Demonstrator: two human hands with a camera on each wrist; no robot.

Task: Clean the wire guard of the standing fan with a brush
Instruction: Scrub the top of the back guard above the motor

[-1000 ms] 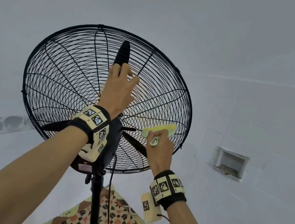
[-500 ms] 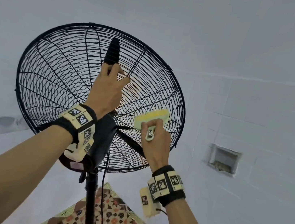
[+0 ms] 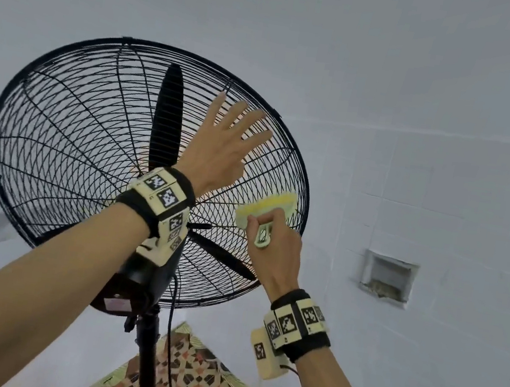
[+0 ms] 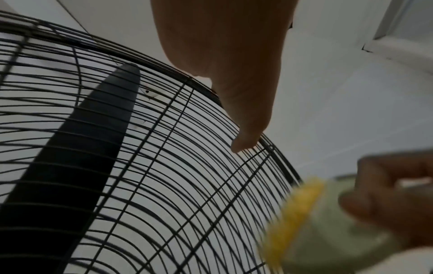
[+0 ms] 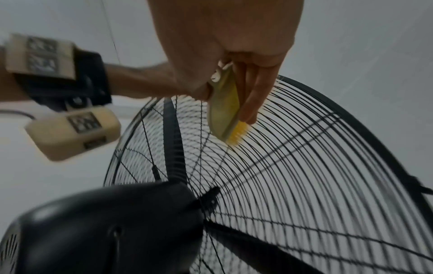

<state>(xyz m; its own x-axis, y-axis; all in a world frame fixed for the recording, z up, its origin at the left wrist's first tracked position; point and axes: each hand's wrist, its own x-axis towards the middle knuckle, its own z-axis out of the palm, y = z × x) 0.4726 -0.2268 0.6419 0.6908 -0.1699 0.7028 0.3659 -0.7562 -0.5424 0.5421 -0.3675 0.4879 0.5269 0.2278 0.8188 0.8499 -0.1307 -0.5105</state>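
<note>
Left hand (image 3: 217, 152): fingers spread straight, at the upper right of the wire guard (image 3: 68, 134), holding nothing.
Right hand (image 3: 274, 255): curled round the brush (image 3: 266, 209).
Brush: yellow bristles against the guard's right rim.
Fan stand (image 3: 147, 358): upright below.

We find no text, brand or number that can be read in these pictures. The wristbands (image 3: 161, 199) carry black-and-white square code markers, which are patterns and not letters; a small printed mark stands beside them, but it is too small to read. The pale box (image 3: 267, 355) under the right wrist carries such a marker too. On the underside of the fan's motor housing (image 3: 121, 299) we see a pale sticker (image 3: 114, 304), and its print is too blurred to tell.
</note>
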